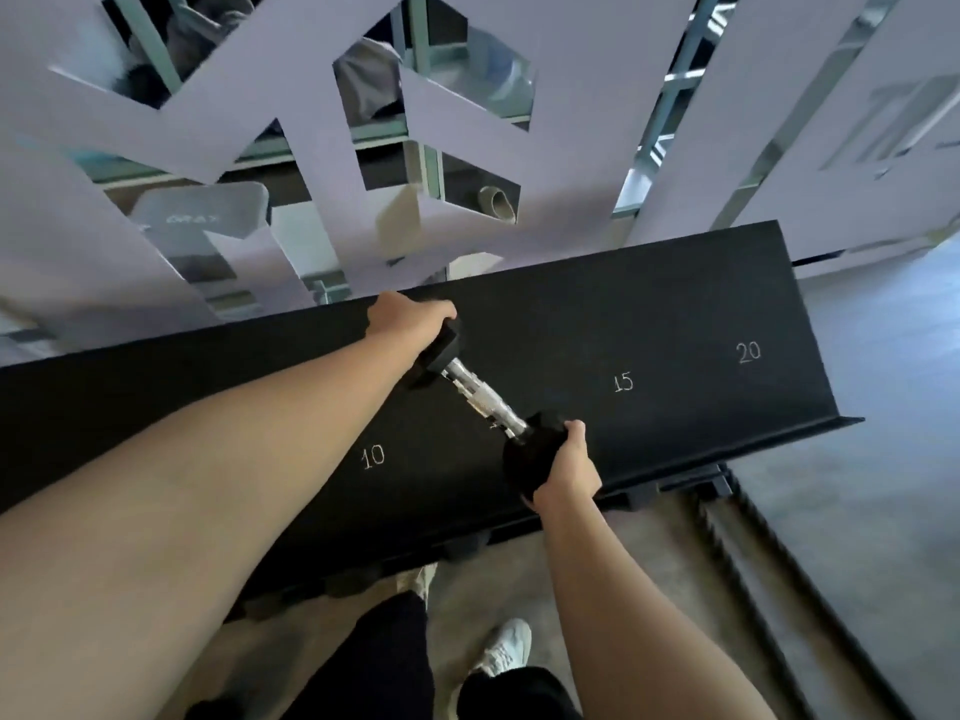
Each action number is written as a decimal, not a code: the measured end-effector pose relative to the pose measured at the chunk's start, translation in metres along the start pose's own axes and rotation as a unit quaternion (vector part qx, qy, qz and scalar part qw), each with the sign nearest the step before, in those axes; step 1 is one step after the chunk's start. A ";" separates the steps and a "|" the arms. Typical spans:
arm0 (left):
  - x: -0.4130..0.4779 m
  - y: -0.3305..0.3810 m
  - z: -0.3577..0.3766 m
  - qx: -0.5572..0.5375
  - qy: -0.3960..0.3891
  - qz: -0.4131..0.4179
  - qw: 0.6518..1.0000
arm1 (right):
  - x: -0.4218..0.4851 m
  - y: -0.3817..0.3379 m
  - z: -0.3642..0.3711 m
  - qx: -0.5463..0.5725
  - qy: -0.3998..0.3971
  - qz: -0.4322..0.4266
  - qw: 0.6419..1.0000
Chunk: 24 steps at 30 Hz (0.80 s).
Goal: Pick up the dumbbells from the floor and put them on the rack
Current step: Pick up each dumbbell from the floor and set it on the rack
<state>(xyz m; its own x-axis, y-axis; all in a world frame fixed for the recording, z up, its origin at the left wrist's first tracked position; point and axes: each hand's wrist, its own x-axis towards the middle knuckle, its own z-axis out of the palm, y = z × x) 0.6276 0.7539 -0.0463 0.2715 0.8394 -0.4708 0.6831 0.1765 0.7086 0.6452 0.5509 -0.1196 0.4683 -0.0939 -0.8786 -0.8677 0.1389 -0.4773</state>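
A dumbbell (480,394) with black hex heads and a chrome handle lies across the top shelf of the black rack (675,314), between the chalked marks 10 and 15. My left hand (408,319) grips its far head near the shelf's back wall. My right hand (569,467) grips its near head at the shelf's front lip. I cannot tell whether the dumbbell rests on the shelf or hovers just above it.
The shelf carries chalk numbers 10, 15 and 20. Dark dumbbell heads (353,582) show on a lower tier under the front lip. A white cut-out partition (291,85) stands behind the rack. My legs and a white shoe (506,649) are below on grey floor.
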 end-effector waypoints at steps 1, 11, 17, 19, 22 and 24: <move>0.017 0.002 0.007 0.022 -0.008 0.007 1.000 | 0.011 0.005 0.011 0.007 0.005 0.013 1.000; 0.122 -0.004 0.057 0.123 -0.062 0.029 0.990 | 0.079 0.034 0.078 0.032 0.091 0.075 0.992; 0.121 -0.015 0.066 0.145 -0.109 0.041 0.983 | 0.080 0.020 0.077 -0.067 0.119 0.018 0.990; 0.114 -0.020 0.070 0.164 -0.121 0.048 0.978 | 0.075 0.015 0.073 -0.105 0.125 -0.012 0.987; 0.096 -0.019 0.071 0.202 -0.134 0.044 0.969 | 0.067 -0.007 0.062 -0.166 0.108 -0.071 0.978; 0.079 -0.012 0.068 0.240 -0.138 0.057 0.959 | 0.057 -0.030 0.054 -0.199 0.097 -0.115 0.968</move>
<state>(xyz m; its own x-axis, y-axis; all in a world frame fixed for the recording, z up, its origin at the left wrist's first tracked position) 0.6870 0.7834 -0.1280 0.4868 0.6596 -0.5727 0.8539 -0.2212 0.4711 0.7068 0.5950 -0.1561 0.6494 -0.2666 -0.7122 -0.7585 -0.2951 -0.5811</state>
